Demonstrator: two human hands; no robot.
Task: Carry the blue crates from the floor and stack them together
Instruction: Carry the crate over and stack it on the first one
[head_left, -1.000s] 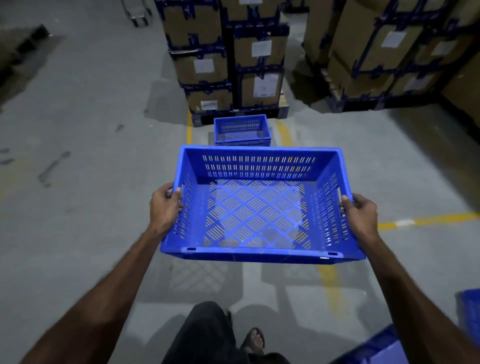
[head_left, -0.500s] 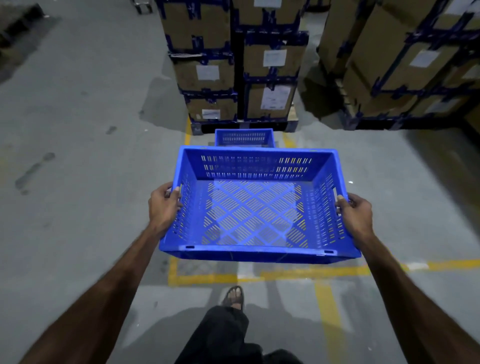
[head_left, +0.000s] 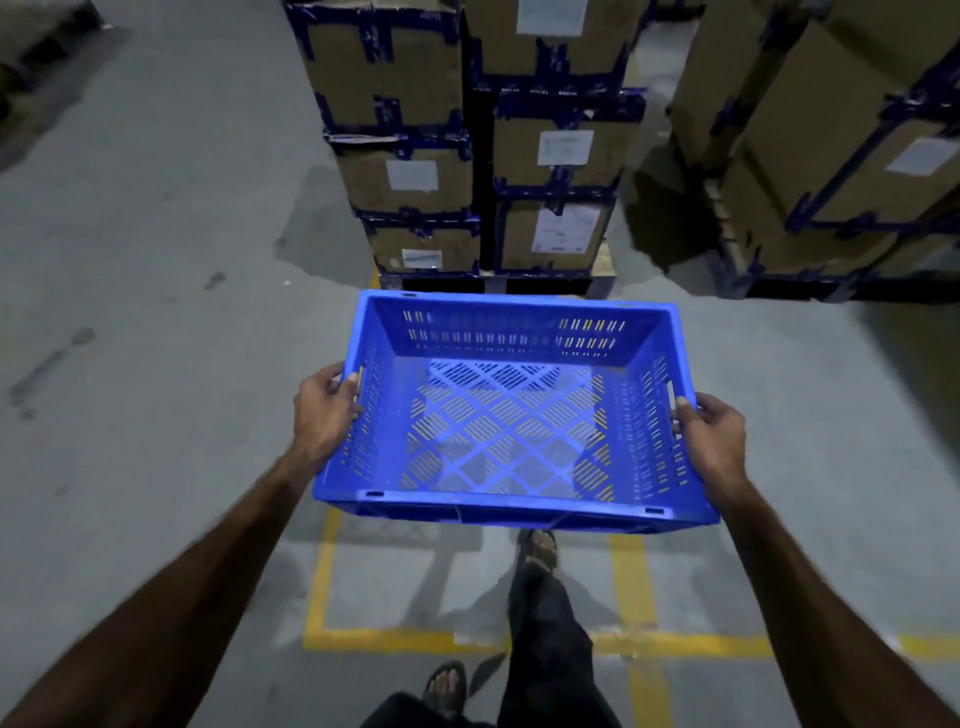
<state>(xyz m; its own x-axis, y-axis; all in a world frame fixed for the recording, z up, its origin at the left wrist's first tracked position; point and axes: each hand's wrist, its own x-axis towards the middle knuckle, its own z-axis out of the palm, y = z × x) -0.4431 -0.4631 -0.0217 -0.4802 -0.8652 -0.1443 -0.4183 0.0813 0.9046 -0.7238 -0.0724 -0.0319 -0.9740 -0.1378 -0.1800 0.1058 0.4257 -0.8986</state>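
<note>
head view: the left hand (head_left: 324, 410) and right hand (head_left: 712, 439) are curled around the side walls of the blue crate (head_left: 511, 415), which is held level in the air above the floor (head_left: 156, 312), just before the stacked cartons (head_left: 467, 145). the carrying step is judged under way; a stack must be reached next and the crate lowered squarely.

We see two bare forearms, no sleeves reaching them, no watch or rings visible on the left hand (head_left: 324, 410) or right hand (head_left: 714, 441). Loose dark trousers (head_left: 550, 639) on the legs. Open dark sandals (head_left: 537, 548) on both feet, toes exposed; second sandal (head_left: 444, 686) low in frame.
</note>
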